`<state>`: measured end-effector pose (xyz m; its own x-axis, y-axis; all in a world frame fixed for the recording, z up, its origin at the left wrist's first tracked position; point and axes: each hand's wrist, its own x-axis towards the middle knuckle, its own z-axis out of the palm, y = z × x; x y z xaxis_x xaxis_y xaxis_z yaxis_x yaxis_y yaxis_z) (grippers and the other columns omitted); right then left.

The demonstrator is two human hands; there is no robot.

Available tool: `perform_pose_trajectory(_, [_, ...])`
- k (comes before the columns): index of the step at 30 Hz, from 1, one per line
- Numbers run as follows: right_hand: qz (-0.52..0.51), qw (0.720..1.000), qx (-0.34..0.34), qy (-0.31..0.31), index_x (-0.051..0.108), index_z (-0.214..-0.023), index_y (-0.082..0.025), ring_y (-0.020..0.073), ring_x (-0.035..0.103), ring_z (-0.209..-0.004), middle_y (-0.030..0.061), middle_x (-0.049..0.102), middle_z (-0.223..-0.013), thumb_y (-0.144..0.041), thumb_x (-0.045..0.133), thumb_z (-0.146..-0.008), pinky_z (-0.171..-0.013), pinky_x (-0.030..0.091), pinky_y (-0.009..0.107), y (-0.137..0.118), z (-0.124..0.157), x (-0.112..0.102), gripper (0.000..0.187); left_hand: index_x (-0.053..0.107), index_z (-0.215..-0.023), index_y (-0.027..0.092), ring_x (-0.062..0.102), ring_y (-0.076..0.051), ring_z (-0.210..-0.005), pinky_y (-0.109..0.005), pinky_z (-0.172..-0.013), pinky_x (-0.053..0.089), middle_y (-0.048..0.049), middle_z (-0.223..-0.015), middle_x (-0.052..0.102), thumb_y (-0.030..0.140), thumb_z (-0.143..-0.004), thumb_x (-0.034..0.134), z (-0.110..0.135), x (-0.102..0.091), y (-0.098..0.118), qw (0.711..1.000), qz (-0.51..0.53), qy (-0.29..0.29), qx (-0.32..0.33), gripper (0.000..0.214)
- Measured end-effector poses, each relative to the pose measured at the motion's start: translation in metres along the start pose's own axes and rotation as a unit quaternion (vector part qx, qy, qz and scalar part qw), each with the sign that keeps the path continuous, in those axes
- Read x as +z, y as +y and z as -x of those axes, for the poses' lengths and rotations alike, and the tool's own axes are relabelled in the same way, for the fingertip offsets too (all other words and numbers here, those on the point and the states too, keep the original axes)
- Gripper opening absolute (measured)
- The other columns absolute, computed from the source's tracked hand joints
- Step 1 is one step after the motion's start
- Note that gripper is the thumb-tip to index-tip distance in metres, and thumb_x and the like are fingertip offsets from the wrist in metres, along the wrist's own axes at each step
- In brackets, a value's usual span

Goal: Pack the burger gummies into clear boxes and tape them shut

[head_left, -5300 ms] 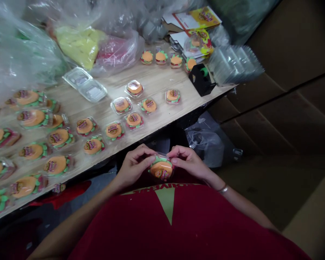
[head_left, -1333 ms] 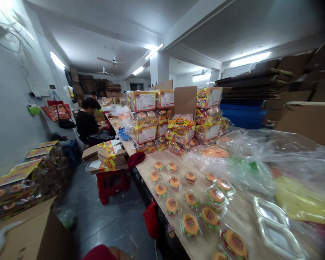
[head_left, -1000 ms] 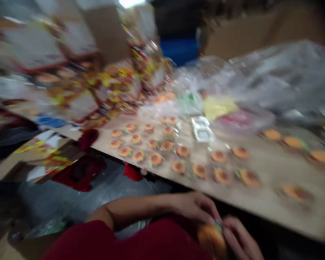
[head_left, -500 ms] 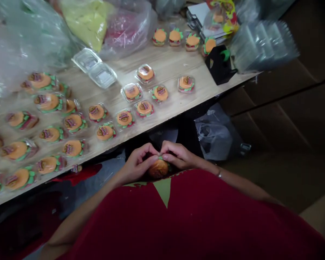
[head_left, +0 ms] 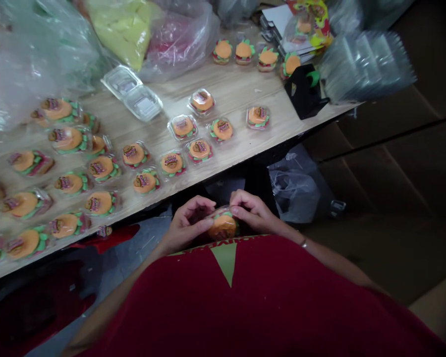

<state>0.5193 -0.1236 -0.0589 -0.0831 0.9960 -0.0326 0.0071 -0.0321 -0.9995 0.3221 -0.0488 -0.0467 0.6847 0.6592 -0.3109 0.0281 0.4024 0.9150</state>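
Close to my body, below the table's front edge, a toy burger in a clear plastic case (head_left: pixel 223 226) is between my two hands. It has an orange bun top and green leaf edges. My left hand (head_left: pixel 192 221) grips the case from the left, thumb across its near side. On the right, my right hand (head_left: pixel 253 210) pinches the case's upper right edge between thumb and fingers. The lower part of the case is hidden against my red shirt.
On the wooden table (head_left: pixel 223 166) stand several cased burgers (head_left: pixel 173 162). An open clear case (head_left: pixel 134 92) lies behind them. Several uncased burgers (head_left: pixel 244 51) line the back, near a black tape dispenser (head_left: pixel 305 91) and stacked clear cases (head_left: pixel 367 64). Plastic bags (head_left: pixel 178 39) fill the back left.
My hands have moved apart slightly, the right one shifting right along the case. More of the burger and its clear case now shows between them.
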Motion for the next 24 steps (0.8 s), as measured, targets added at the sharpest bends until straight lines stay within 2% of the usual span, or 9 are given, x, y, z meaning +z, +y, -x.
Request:
perform_pose_trajectory(2, [-0.029,0.999,0.014,0.036,0.048,-0.076,-0.020,0.0128,0.043,-0.066,-0.0006,0.047,-0.072,-0.046,0.052,-0.090,-0.062,0.035,0.027,0.005,0.006,-0.002,0.030,0.066,-0.083,0.016,0.054,-0.011,-0.066,-0.021,-0.061,0.043,-0.0002,-0.074,0.059,0.029,-0.067,0.079,0.004,-0.001,-0.005,0.999,0.033,0.033,-0.023,0.025])
perform_pose_trajectory(4, [-0.050,0.997,0.023,0.046,0.048,-0.076,-0.020,0.0130,0.043,-0.066,-0.0006,0.047,-0.072,-0.046,0.053,-0.090,-0.062,0.035,0.027,0.010,0.009,-0.004,0.030,0.065,-0.076,0.015,0.052,-0.009,-0.061,-0.020,-0.057,0.042,0.0005,-0.069,0.059,0.030,-0.068,0.079,0.006,-0.001,-0.008,0.997,0.048,0.046,-0.036,0.022])
perform_pose_trajectory(9, [-0.043,0.997,0.010,0.058,0.049,-0.075,-0.020,0.0131,0.044,-0.065,-0.0006,0.048,-0.071,-0.042,0.054,-0.090,-0.061,0.035,0.027,0.014,0.012,-0.006,0.028,0.068,-0.079,0.014,0.054,-0.010,-0.064,-0.021,-0.060,0.042,-0.0005,-0.073,0.060,0.030,-0.071,0.077,0.007,0.003,-0.005,0.998,0.025,0.047,-0.020,0.020])
perform_pose_trajectory(13, [-0.046,0.996,0.028,0.076,0.049,-0.073,-0.020,0.0127,0.044,-0.064,-0.0009,0.048,-0.070,-0.046,0.056,-0.088,-0.061,0.035,0.026,0.015,0.012,-0.005,0.032,0.067,-0.079,0.014,0.054,-0.011,-0.065,-0.022,-0.061,0.041,-0.0009,-0.073,0.061,0.031,-0.072,0.076,0.004,0.003,-0.006,0.998,0.015,0.038,-0.038,0.020])
perform_pose_trajectory(16, [-0.098,0.986,0.072,0.115,0.050,-0.073,-0.019,0.0108,0.042,-0.060,-0.0024,0.047,-0.068,-0.046,0.060,-0.085,-0.057,0.033,0.024,0.020,0.004,-0.003,0.032,0.066,-0.081,0.015,0.054,-0.011,-0.063,-0.023,-0.061,0.042,-0.0001,-0.072,0.062,0.031,-0.071,0.076,-0.009,0.002,-0.012,0.995,0.059,0.055,-0.061,0.021])
perform_pose_trajectory(19, [-0.182,0.958,0.117,0.186,0.049,-0.071,-0.020,0.0081,0.037,-0.052,-0.0054,0.044,-0.061,-0.045,0.067,-0.080,-0.050,0.030,0.021,0.026,-0.012,-0.002,0.033,0.064,-0.079,0.016,0.051,-0.009,-0.057,-0.021,-0.057,0.041,0.0023,-0.067,0.060,0.032,-0.069,0.076,-0.033,0.006,-0.015,0.985,0.123,0.108,-0.054,0.022])
perform_pose_trajectory(24, [-0.259,0.921,0.139,0.254,0.048,-0.066,-0.019,0.0057,0.036,-0.047,-0.0070,0.044,-0.056,-0.041,0.074,-0.071,-0.046,0.029,0.019,0.033,-0.031,-0.004,0.035,0.059,-0.069,0.016,0.049,-0.008,-0.053,-0.020,-0.054,0.041,0.0036,-0.062,0.056,0.033,-0.067,0.077,-0.065,0.011,-0.015,0.974,0.172,0.142,-0.043,0.025])
